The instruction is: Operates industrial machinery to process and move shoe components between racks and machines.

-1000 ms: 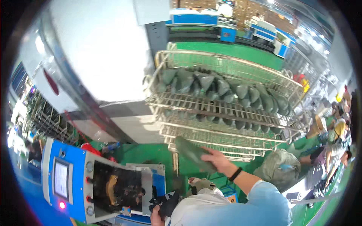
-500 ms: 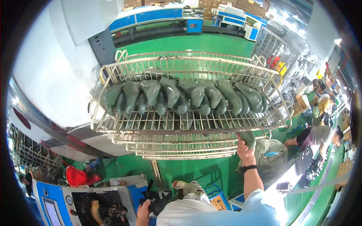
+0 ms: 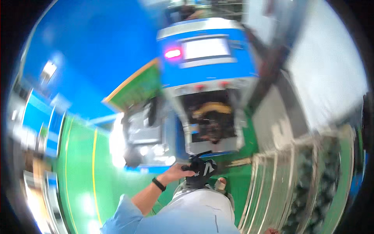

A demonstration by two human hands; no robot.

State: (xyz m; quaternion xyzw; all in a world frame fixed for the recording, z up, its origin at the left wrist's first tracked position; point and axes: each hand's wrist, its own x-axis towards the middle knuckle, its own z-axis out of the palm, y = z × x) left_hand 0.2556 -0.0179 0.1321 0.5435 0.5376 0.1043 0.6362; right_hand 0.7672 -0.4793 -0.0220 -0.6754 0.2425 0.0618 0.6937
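My left hand [image 3: 177, 174] reaches in front of my body with its fingers closed around a black shoe upper [image 3: 201, 173] with white markings. A dark band circles that wrist. Of my right hand [image 3: 271, 231] only a blurred sliver shows at the lower edge, beside the rack, and its fingers and anything in them are hidden. Straight ahead of the upper stands a blue and white machine [image 3: 208, 72] with a bright screen, a red light and a dark open bay. Dark parts and a curved tan piece [image 3: 212, 108] lie inside that bay.
A pale wire rack [image 3: 272, 183] with blurred dark green shoe lasts [image 3: 315, 183] stands close on my right. Left of the machine is a blue-sided unit [image 3: 150, 130] with a shiny grey top. A white pillar [image 3: 331, 62] rises at right; yellow lines mark the green floor [image 3: 80, 175].
My view has swung left from the lasts rack to the machine; the rack is now at my right. The right hand, which held a green shoe last, has dropped almost out of view.
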